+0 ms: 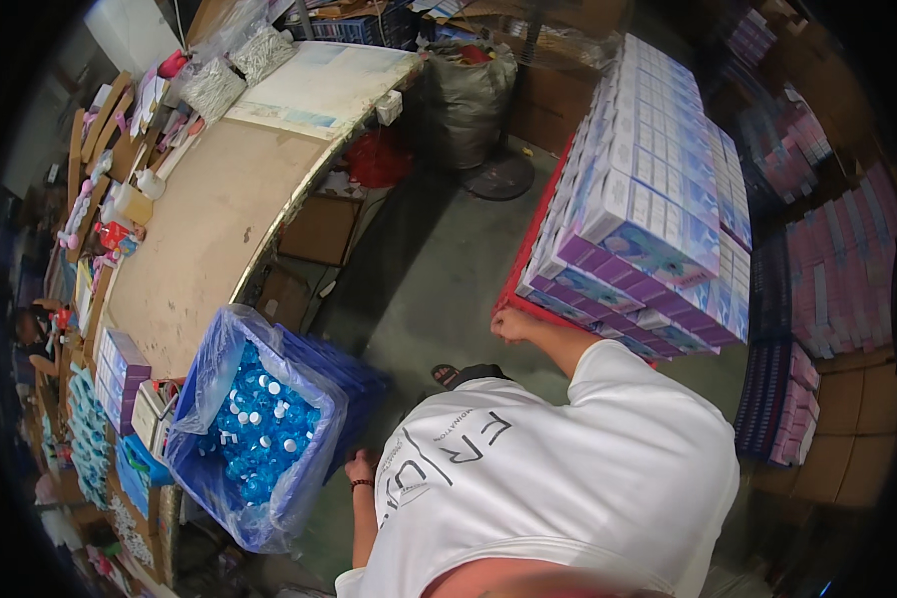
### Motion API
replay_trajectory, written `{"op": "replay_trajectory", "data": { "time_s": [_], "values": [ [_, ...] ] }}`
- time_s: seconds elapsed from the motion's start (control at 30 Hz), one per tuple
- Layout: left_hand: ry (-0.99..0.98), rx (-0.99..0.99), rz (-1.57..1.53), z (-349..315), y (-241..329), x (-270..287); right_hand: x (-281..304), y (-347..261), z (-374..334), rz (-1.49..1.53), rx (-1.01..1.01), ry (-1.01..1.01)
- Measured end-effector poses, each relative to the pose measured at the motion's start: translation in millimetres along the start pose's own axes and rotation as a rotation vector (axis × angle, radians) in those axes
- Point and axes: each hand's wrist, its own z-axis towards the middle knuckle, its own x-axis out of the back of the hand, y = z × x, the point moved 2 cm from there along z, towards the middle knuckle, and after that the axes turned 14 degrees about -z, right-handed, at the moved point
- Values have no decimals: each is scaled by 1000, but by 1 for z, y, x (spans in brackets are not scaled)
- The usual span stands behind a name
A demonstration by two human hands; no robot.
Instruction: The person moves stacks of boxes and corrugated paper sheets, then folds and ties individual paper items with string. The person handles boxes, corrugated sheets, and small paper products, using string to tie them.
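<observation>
My right hand (511, 325) is closed at the near corner of a red pallet (536, 244), its fingers curled against the edge. White, blue and purple printed boxes (658, 214) are stacked high on that pallet. Lower down, my left hand (361, 466) hangs beside a blue plastic crate (354, 384), its fingers partly hidden, so I cannot tell whether they grip it. The crate is lined with a clear plastic bag (201, 424). Inside lie many small translucent blue bottles (259, 448), several with white caps.
A long worktable (204, 209) runs along the left, with bottles and small parts on its far side. A grey sack (468, 100) stands beyond the aisle floor (419, 259). Cartons (862, 439) and pink packages (842, 269) are piled at the right.
</observation>
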Motion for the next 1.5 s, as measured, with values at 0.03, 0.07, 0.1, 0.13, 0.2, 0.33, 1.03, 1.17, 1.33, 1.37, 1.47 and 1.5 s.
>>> {"op": "replay_trajectory", "data": {
  "time_s": [0.03,0.07,0.1,0.13,0.2,0.33,1.03,1.17,1.33,1.37,1.47,1.5],
  "values": [
    [-3,43,-132,1,4,-3,7,-1,10,-25,5,-4],
    [9,67,-218,1,6,-5,14,-2,19,-33,-8,-15],
    [28,128,-293,1,7,-7,20,-5,27,-48,29,-3],
    [17,104,-240,2,6,-8,25,-10,35,-48,47,-2],
    [-12,58,-129,6,-6,-7,32,-20,47,-57,82,-13],
    [-84,-114,98,26,-70,18,34,-44,55,-49,146,-26],
    [165,82,-166,-29,27,-40,-32,61,76,-220,267,-153],
    [233,299,-390,-67,3,-26,-34,43,95,-56,138,-312],
    [367,444,-460,-120,-30,-1,-28,-48,132,-68,119,-367],
    [391,476,-482,-128,-38,5,-27,-77,136,-171,167,-335],
    [433,509,-545,-144,-66,27,-35,-163,133,-146,222,-267],
    [439,501,-574,-148,-77,36,-40,-190,129,-83,231,-247]
  ]
}}
